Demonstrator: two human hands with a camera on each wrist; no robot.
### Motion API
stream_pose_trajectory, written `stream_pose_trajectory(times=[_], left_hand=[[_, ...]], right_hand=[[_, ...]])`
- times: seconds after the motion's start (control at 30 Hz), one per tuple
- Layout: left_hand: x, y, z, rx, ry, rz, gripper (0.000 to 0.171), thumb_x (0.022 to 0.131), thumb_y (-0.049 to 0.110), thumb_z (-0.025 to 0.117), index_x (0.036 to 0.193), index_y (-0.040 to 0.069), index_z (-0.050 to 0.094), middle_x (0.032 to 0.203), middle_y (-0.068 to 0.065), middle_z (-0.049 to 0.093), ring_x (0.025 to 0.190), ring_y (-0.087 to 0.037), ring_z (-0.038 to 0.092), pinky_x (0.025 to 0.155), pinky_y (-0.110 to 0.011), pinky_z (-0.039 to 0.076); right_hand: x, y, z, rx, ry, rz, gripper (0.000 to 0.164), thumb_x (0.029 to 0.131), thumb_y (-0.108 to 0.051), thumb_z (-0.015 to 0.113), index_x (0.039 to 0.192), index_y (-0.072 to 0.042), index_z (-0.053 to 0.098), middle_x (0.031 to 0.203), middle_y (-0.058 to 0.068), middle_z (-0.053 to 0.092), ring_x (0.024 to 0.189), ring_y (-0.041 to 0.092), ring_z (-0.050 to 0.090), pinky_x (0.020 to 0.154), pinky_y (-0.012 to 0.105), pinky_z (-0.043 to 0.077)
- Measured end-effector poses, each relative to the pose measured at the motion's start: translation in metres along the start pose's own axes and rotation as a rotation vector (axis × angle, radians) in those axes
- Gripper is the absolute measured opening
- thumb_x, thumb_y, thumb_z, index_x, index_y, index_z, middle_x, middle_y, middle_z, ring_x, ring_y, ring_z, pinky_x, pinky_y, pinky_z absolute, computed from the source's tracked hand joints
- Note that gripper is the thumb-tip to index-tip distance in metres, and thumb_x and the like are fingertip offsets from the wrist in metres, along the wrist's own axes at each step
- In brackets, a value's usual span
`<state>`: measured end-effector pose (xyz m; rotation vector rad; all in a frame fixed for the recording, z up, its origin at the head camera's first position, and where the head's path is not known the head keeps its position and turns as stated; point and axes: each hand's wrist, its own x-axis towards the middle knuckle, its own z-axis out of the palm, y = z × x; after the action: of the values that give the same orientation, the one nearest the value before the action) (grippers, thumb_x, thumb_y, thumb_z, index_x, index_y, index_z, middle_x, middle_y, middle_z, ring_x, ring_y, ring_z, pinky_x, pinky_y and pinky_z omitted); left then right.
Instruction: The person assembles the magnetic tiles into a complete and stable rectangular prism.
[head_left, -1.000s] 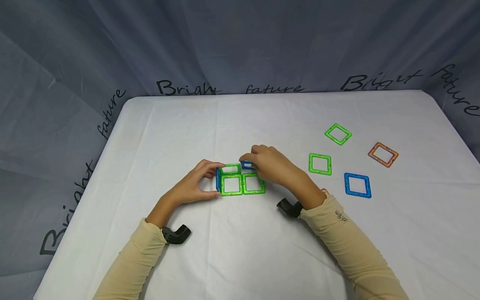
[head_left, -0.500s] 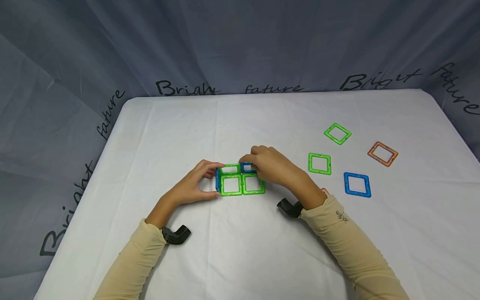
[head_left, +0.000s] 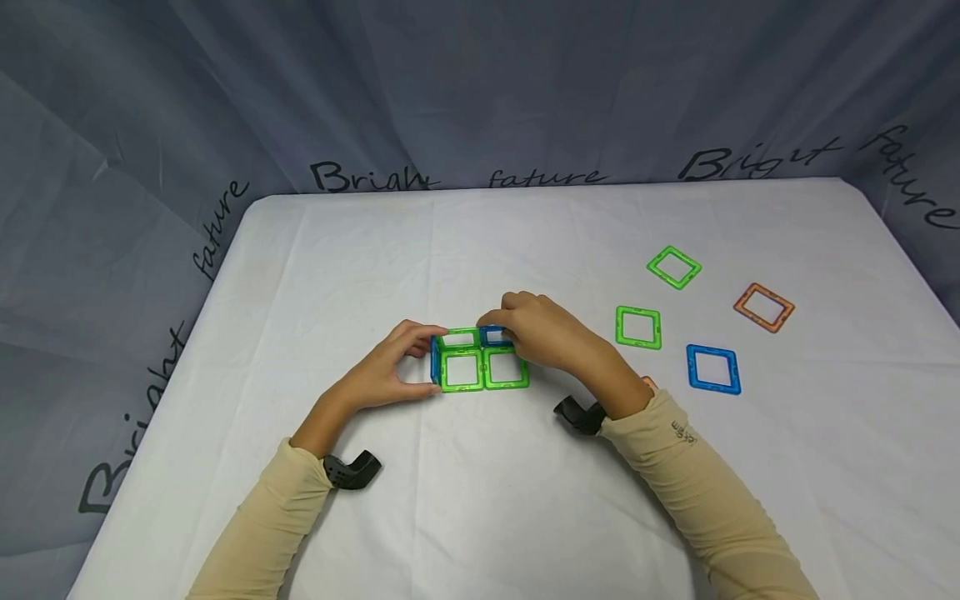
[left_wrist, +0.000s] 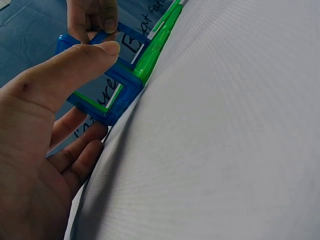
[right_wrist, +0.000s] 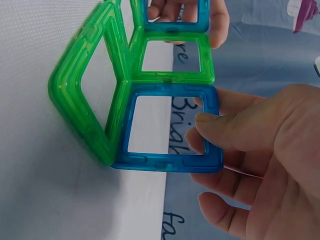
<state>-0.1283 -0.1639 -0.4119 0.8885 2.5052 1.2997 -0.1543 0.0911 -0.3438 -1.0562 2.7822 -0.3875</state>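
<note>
Two green magnetic tiles [head_left: 462,387] lie flat side by side on the white table. Behind the left one stands an upright green tile [right_wrist: 170,77]. An upright blue tile [head_left: 435,362] forms the left side; my left hand [head_left: 386,367] holds it between thumb and fingers, thumb at the near end in the head view. At the back right my right hand [head_left: 543,329] pinches a second blue tile [right_wrist: 167,162] by its upper edge. That tile stands upright, touching the flat green tile and the upright green one. In the head view the right hand hides part of it.
Loose tiles lie flat to the right: a green one [head_left: 637,310], another green one [head_left: 663,278] farther back, an orange one [head_left: 754,320] and a blue one [head_left: 715,389]. A grey curtain [head_left: 495,92] with handwriting hangs behind the table [head_left: 360,250].
The right hand's blue tile has come down slightly onto the back edge of the right flat green tile. Both hands otherwise stay in place; the loose tiles have not moved.
</note>
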Motion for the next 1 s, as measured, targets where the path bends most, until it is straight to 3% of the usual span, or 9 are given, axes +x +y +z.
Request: stream_pose_trajectory(times=[0.17, 0.4, 0.7, 1.0], left_hand=[[0.000, 0.000, 0.000, 0.006, -0.005, 0.002, 0.071, 0.072, 0.018, 0.078, 0.133, 0.019, 0.042, 0.116, -0.003, 0.043, 0.105, -0.015, 0.051, 0.091, -0.027, 0.045], [0.000, 0.002, -0.001, -0.002, -0.011, -0.004, 0.071, 0.072, 0.018, 0.078, 0.133, 0.016, 0.042, 0.116, -0.006, 0.044, 0.104, -0.017, 0.051, 0.091, -0.030, 0.045], [0.000, 0.000, 0.001, 0.015, -0.003, 0.022, 0.071, 0.072, 0.019, 0.077, 0.133, 0.018, 0.042, 0.115, -0.004, 0.044, 0.104, -0.015, 0.051, 0.090, -0.027, 0.045], [-0.001, -0.001, 0.001, 0.021, -0.001, 0.029, 0.071, 0.072, 0.019, 0.077, 0.133, 0.018, 0.042, 0.115, -0.003, 0.044, 0.102, -0.014, 0.051, 0.090, -0.026, 0.045]], right_hand=[[-0.001, 0.002, 0.001, 0.011, 0.002, 0.008, 0.033, 0.086, -0.004, 0.059, 0.116, -0.017, 0.064, 0.088, 0.005, 0.058, 0.074, 0.017, 0.050, 0.066, 0.028, 0.045], [-0.010, 0.012, 0.000, 0.044, -0.019, 0.063, 0.040, 0.086, -0.017, 0.062, 0.125, -0.012, 0.056, 0.102, 0.008, 0.061, 0.088, 0.020, 0.056, 0.079, 0.036, 0.048], [-0.033, 0.052, -0.027, 0.140, -0.108, 0.289, 0.042, 0.085, -0.015, 0.063, 0.125, -0.006, 0.054, 0.110, 0.017, 0.058, 0.102, 0.031, 0.053, 0.086, 0.045, 0.046], [-0.057, 0.097, -0.042, 0.164, -0.155, 0.456, 0.036, 0.086, -0.012, 0.057, 0.120, -0.001, 0.055, 0.111, 0.025, 0.054, 0.097, 0.035, 0.054, 0.079, 0.048, 0.046]])
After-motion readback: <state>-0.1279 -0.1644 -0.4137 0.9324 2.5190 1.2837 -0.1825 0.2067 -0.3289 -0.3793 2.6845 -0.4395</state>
